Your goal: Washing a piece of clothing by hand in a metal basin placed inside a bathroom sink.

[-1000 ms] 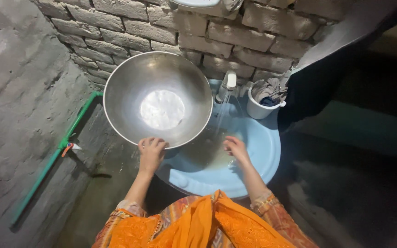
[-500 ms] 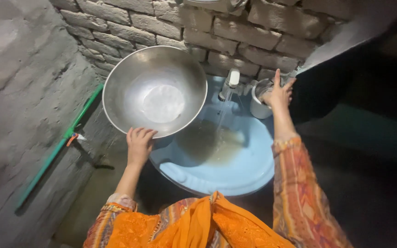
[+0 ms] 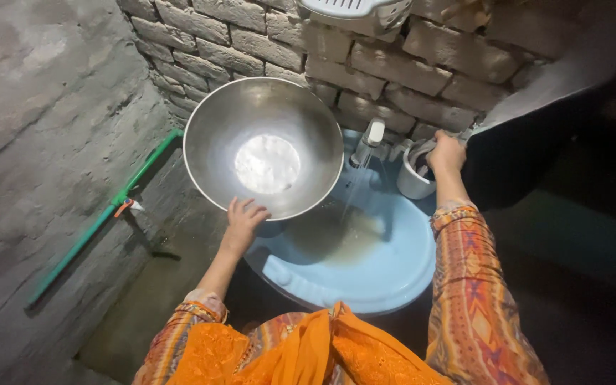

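My left hand (image 3: 244, 217) grips the near rim of the steel bowl (image 3: 263, 146), fingers curled over the edge, holding it tilted up so its inside faces me. The bowl's far edge comes close to the brick wall (image 3: 422, 68), and its right edge stands just beside the tap (image 3: 368, 142), with only a thin gap between them. Its lower edge overhangs the left part of the blue basin (image 3: 365, 274).

My right hand (image 3: 447, 153) is at the white cup (image 3: 415, 178), which stands on the basin's back ledge, right of the tap. The fingers close over the grey cloth (image 3: 420, 151) stuffed in the cup's mouth; I cannot tell how firm that hold is.

Water runs from the tap into the basin, and murky water pools in the bottom.

Room to move: the basin's near half lies open between my two arms. To the left, a green pipe (image 3: 94, 228) slants along the grey wall, well apart from the bowl, with wet floor between. To the right of the cup a dark slab edge closes in tight. A white plastic rack (image 3: 354, 11) hangs above the bowl on the bricks.
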